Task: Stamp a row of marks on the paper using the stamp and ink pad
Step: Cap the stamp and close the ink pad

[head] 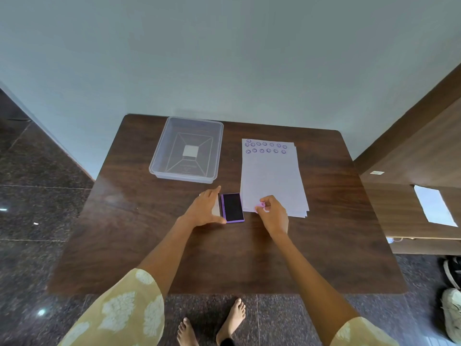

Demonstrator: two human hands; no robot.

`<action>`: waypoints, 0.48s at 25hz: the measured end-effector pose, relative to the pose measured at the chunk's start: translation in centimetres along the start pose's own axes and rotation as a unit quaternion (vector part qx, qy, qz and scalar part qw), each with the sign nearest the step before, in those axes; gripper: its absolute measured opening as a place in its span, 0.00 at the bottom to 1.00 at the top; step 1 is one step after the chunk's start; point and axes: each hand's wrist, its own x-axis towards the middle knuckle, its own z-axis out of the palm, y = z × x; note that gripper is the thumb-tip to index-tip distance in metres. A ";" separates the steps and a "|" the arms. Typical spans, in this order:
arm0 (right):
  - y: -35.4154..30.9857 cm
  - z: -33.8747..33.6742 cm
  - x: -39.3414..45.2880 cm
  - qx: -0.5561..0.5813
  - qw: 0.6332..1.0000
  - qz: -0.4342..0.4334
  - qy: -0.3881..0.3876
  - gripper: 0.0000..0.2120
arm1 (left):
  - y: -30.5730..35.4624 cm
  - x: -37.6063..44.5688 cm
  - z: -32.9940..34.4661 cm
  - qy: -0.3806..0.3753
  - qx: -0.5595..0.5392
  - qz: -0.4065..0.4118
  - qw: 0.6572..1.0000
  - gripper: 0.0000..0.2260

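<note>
A purple ink pad (232, 207) lies uncovered on the brown table, its dark pad facing up. My left hand (205, 208) rests flat against the pad's left side, over its pale lid (216, 208). A stack of white paper (272, 181) lies to the right, with two rows of purple smiley marks (265, 147) along its far edge. My right hand (273, 213) pinches a small pink stamp (260, 205) over the paper's near left corner, just right of the ink pad.
A clear plastic box (187, 149) stands open at the back left of the table (149, 233). A wall runs behind the table. Wooden furniture (419, 171) stands at the right. My bare feet and some shoes (452, 308) are on the floor.
</note>
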 end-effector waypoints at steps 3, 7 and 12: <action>0.5 0.1 -0.5 -0.050 0.999 -0.013 -0.005 0.09 | -1.0 -0.2 0.0 -0.038 0.120 -0.008 0.992 0.53; 0.9 0.3 -0.7 -0.082 0.996 -0.021 -0.026 0.11 | -0.6 0.4 -0.4 -0.034 0.149 -0.002 0.988 0.53; 0.3 0.4 -0.6 -0.041 0.996 -0.077 -0.012 0.18 | 0.1 0.5 -0.3 0.004 0.095 -0.012 0.995 0.51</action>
